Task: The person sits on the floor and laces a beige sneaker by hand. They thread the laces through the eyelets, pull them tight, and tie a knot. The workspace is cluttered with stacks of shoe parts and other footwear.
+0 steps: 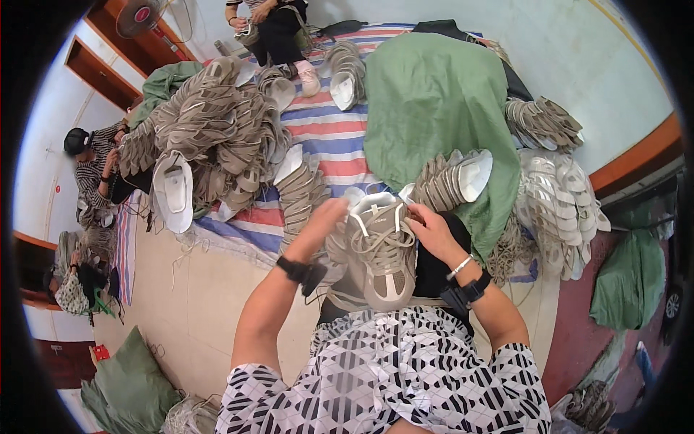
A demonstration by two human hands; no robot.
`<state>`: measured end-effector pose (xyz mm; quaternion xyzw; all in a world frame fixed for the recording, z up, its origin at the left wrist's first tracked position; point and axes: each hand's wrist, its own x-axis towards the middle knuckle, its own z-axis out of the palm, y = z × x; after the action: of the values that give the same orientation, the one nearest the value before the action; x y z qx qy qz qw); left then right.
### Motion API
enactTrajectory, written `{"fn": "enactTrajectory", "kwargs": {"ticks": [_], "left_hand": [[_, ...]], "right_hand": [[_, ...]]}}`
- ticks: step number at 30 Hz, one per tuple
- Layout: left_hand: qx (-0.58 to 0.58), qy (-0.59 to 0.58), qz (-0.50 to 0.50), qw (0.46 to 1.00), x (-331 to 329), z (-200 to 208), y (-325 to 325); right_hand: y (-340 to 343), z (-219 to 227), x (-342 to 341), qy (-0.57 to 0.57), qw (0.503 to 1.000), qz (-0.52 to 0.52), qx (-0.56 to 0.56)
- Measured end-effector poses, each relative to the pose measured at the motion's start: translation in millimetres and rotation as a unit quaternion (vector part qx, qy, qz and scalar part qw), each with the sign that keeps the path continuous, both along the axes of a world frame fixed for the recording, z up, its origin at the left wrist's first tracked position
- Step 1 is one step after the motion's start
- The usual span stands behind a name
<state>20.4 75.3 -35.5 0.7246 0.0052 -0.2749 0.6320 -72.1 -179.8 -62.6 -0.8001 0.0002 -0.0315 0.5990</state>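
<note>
A grey-beige shoe upper (382, 249) with white trim lies over my lap, its toe toward me. Grey laces criss-cross its front. Blurred by motion, my left hand (331, 217) is beside the upper's left edge near the collar; its fingertips are too smeared to read. On the other side, the fingers of my right hand (432, 230) close on the upper's right edge by the lace holes. Whether a lace end is also between those fingers is hidden. Stacked uppers (298, 184) stand just beyond my left hand, and another nested row (450, 179) lies beyond my right.
A large heap of uppers (217, 123) covers the left of the striped sheet (329, 145). Green cloth (434, 101) drapes a mound at the right, next to hanging bundles of pale uppers (560, 202). Other people (94, 170) sit left and ahead. A fan (141, 16) stands far left.
</note>
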Motion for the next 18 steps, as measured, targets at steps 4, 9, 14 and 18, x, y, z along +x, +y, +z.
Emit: {"fn": "enactTrajectory", "kwargs": {"ticks": [4, 9, 14, 18], "left_hand": [[0.005, 0.130, -0.131, 0.983, 20.7, -31.2, -10.1], [-0.235, 0.121, 0.030, 0.964, 0.8, -31.1, -5.3], [-0.375, 0.064, 0.147, 0.913, -16.5, -30.9, 58.1], [-0.376, 0.023, 0.213, 0.902, -57.8, -21.3, 57.8]], "right_hand": [[-6.0, 18.7, -3.5, 0.082, 0.994, 0.074, -0.013], [-26.8, 35.3, -13.6, 0.224, 0.951, 0.051, 0.207], [-46.2, 37.6, -9.7, 0.283, 0.931, 0.078, 0.215], [-65.5, 23.1, 35.1, 0.129, 0.983, 0.123, -0.043]]}}
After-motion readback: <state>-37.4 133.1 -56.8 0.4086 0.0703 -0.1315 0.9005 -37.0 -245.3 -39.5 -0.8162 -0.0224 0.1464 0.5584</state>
